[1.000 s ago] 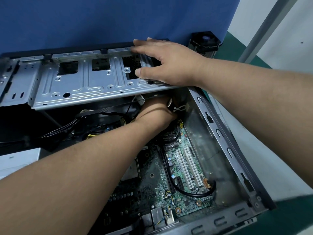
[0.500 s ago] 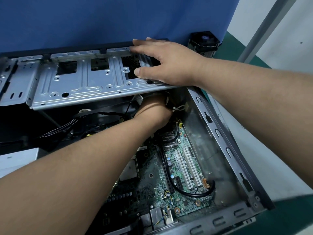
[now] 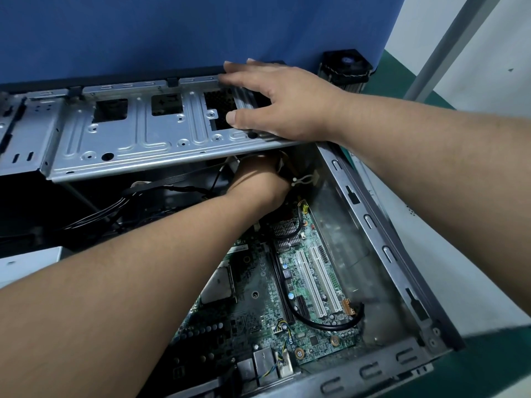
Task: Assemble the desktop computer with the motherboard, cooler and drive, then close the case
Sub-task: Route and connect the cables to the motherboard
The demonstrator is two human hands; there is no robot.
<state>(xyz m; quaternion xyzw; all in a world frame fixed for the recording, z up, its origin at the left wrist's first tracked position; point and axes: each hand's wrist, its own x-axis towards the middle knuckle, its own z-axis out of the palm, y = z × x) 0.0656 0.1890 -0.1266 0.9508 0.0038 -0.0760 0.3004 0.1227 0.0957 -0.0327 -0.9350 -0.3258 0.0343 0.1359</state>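
The open grey sheet-metal computer case [image 3: 382, 245] lay on its side on the white worktop [image 3: 431, 254], against a blue partition [image 3: 172, 30]. It looked heavy and rigid, with thin stamped edges that could cut; its folded rim seemed the safest place to hold it.

Across its top sat the silver perforated steel drive cage [image 3: 138, 136], tilted above the cavity. It appeared stiff and moderately heavy, best held by its flat top and far edge. The right hand [image 3: 281, 101] rested on it there, fingers [image 3: 238, 79] spread flat over the far rim and thumb lying beside a cut-out, pressing rather than gripping.

Below, the green motherboard [image 3: 287, 297] lay flat in the case floor. It looked light but fragile, with white expansion slots [image 3: 316, 282] and fine components; I would handle it only by its edges.

The left hand [image 3: 258, 182] reached under the cage into black cables [image 3: 94, 214], near a white cable tie [image 3: 304, 179]. Its fingers were hidden, so I could not tell whether they held anything. The cables seemed soft and best taken at the plug.

A black finned cooler [image 3: 344, 70] stood outside, beyond the case's far corner, not yet fitted.
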